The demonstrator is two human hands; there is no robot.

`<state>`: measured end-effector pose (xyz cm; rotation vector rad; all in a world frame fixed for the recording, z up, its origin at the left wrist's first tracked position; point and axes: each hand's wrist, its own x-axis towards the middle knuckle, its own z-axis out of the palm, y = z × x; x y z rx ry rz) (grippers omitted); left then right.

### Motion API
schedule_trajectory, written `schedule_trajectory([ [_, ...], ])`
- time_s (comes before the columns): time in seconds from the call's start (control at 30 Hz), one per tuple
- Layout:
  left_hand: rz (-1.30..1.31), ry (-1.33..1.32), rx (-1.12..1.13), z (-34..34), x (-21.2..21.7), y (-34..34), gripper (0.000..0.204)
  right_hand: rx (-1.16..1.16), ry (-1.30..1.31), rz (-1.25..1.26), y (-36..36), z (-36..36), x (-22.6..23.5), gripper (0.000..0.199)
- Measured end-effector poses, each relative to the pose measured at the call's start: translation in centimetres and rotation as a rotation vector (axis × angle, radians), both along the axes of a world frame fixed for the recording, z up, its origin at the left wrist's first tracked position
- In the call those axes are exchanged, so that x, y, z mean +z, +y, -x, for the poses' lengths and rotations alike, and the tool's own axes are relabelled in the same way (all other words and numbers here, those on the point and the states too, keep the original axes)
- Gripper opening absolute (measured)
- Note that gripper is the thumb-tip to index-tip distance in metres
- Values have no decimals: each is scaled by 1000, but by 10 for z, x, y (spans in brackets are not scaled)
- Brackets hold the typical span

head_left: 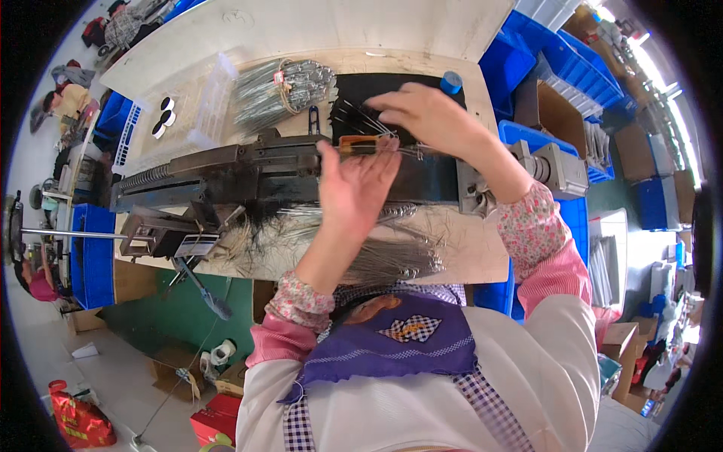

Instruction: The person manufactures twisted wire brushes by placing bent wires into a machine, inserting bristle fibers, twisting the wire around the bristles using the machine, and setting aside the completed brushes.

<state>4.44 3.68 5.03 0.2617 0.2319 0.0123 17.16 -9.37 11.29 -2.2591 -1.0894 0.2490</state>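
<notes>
My left hand (355, 184) is palm up over the front of a long dark metal machine (256, 177), its fingers stretched and its thumb apart. Just beyond its fingers lies an orange-edged piece (360, 142); whether the hand touches it I cannot tell. Thin metal wire pieces (385, 134) show at the fingertips. My right hand (429, 117) reaches in from the right over a black mat (354, 90), thumb and forefinger apart. More thin wire pieces lie on the mat below its fingers.
A tied bundle of wire pieces (279, 92) lies behind the machine, next to a clear plastic bin (184, 113). Loose wires (392, 260) are heaped at the table's near edge. A blue round cap (451, 82) is at the mat's corner. Blue crates (512, 56) stand at right.
</notes>
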Motion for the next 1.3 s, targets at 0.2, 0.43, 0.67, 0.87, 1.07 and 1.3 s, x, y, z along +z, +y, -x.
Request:
schedule_trajectory([
  [0.2,135,-85,-29,10,-6,15,74,176,-799,128,-5,33,-6,33],
  [0.43,51,-42,84,21,-4,7,70,-60,-147,-202,5,35,0,16],
  [0.67,-23,-39,101,14,-7,5,65,60,-250,-155,18,28,-8,9],
  [0.87,-68,-27,81,19,5,10,64,96,-393,-103,1,35,6,10],
  [1.07,-31,-68,49,21,2,13,66,132,-301,-162,13,22,-10,11],
  [1.3,-42,-46,46,17,10,15,67,137,-368,-136,13,28,0,10],
])
